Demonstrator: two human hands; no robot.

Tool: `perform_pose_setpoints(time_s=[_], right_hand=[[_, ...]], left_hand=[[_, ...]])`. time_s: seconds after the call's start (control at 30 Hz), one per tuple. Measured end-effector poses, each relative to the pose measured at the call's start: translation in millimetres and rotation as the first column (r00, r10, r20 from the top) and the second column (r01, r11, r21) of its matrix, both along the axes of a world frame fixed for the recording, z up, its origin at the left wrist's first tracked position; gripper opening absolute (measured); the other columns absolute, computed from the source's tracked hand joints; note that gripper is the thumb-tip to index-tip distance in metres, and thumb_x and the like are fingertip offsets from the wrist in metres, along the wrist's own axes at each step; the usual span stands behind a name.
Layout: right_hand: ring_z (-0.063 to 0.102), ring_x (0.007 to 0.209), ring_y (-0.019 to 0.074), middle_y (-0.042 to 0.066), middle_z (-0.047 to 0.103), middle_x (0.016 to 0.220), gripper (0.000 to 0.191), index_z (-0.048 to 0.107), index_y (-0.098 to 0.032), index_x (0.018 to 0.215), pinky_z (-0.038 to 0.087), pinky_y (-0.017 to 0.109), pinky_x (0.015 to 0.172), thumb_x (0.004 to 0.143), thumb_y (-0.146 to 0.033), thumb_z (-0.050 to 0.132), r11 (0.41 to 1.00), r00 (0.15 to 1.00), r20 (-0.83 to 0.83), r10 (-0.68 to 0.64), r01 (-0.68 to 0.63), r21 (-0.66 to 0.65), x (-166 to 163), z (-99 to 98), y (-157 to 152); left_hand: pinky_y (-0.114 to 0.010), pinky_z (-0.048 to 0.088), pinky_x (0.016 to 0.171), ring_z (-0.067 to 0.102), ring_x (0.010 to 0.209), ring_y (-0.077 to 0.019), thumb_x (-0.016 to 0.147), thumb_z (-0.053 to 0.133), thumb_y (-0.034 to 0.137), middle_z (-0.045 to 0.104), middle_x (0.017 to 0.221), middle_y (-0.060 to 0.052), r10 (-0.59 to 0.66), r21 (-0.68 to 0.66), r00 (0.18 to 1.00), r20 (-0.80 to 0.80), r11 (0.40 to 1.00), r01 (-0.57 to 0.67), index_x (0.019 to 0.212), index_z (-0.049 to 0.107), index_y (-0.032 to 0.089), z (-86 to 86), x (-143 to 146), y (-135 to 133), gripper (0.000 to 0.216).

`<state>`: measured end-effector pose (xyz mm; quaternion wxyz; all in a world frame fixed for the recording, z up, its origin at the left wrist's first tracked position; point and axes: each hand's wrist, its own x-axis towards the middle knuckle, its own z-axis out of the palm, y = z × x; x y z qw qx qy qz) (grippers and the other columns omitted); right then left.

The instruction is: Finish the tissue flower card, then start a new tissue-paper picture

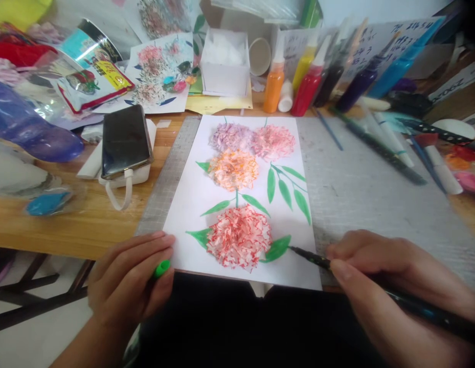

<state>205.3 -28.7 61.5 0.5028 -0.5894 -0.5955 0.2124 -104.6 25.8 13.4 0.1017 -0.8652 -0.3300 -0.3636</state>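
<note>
A white sheet (191,214) lies on a grey cutting mat (356,189), painted with several fluffy flowers and green leaves. My right hand (390,271) is closed on a dark paintbrush (310,259); its tip touches a green leaf (277,248) beside the red flower (239,236). At the sheet's lower left corner my left hand (130,281) is curled around a small green thing (161,268), perhaps a cap or paint tube, with its fingertips resting on the paper's edge.
Paint bottles (273,87) in orange, yellow, red and darker colours stand behind the sheet. A white box (225,64), a phone (125,139) on a white power bank, other flower paintings (156,76) and bags crowd the left. Brushes and pens (386,148) lie at right.
</note>
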Motion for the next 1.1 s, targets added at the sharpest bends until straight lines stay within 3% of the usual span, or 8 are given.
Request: perform_pose_setpoints(time_s=[0.17,0.5,0.7,0.9,1.1], right_hand=[[0.058,0.063,0.0135,0.000,0.063,0.074,0.011,0.057,-0.023,0.071,0.040,0.025,0.045,0.078,-0.019,0.064,0.998,0.998,-0.006,-0.064,0.064,-0.015,-1.5,0.6,1.2],[0.055,0.062,0.0133,0.000,0.061,0.073,0.011,0.057,-0.023,0.072,0.041,0.025,0.044,0.080,-0.018,0.063,0.986,0.986,-0.030,-0.164,0.163,-0.021,-6.5,0.9,1.7],[0.055,0.061,0.0122,0.000,0.061,0.073,0.009,0.058,-0.022,0.075,0.041,0.024,0.044,0.079,-0.016,0.064,0.996,0.996,0.017,-0.083,0.083,0.022,0.1,-1.2,3.6],[0.055,0.060,0.0123,-0.001,0.061,0.072,0.010,0.057,-0.023,0.073,0.040,0.024,0.043,0.080,-0.019,0.063,0.989,0.989,0.007,-0.149,0.149,-0.008,-7.2,1.1,2.1],[0.059,0.060,0.0139,0.000,0.063,0.073,0.012,0.056,-0.023,0.071,0.039,0.025,0.041,0.080,-0.019,0.062,0.996,0.995,0.043,-0.086,0.087,-0.019,-9.6,5.3,0.9]], left_hand=[[-0.036,0.056,0.077,0.067,0.090,-0.0227,0.073,0.063,0.011,0.070,0.102,-0.003,0.039,-0.042,0.999,0.004,0.998,-0.038,0.099,0.064,0.021,0.0,-1.3,-1.3,0.029],[-0.037,0.057,0.077,0.068,0.090,-0.0226,0.072,0.062,0.009,0.070,0.105,-0.002,0.045,-0.039,0.999,-0.014,0.998,-0.046,0.092,0.065,0.020,-0.4,-2.5,-1.6,0.022],[-0.036,0.058,0.072,0.068,0.087,-0.0221,0.071,0.064,0.014,0.070,0.104,-0.001,0.008,0.003,1.000,-0.014,1.000,-0.008,0.093,0.065,0.022,-2.8,-5.0,0.9,0.024],[-0.038,0.056,0.073,0.068,0.087,-0.0240,0.070,0.065,0.012,0.071,0.098,-0.006,0.025,-0.028,1.000,0.013,0.999,-0.025,0.097,0.065,0.021,-1.2,-2.0,-0.4,0.028],[-0.036,0.057,0.072,0.069,0.084,-0.0238,0.068,0.068,0.012,0.071,0.098,-0.005,-0.014,0.028,1.000,-0.007,1.000,0.014,0.089,0.067,0.017,-2.6,-4.0,2.9,0.022]])
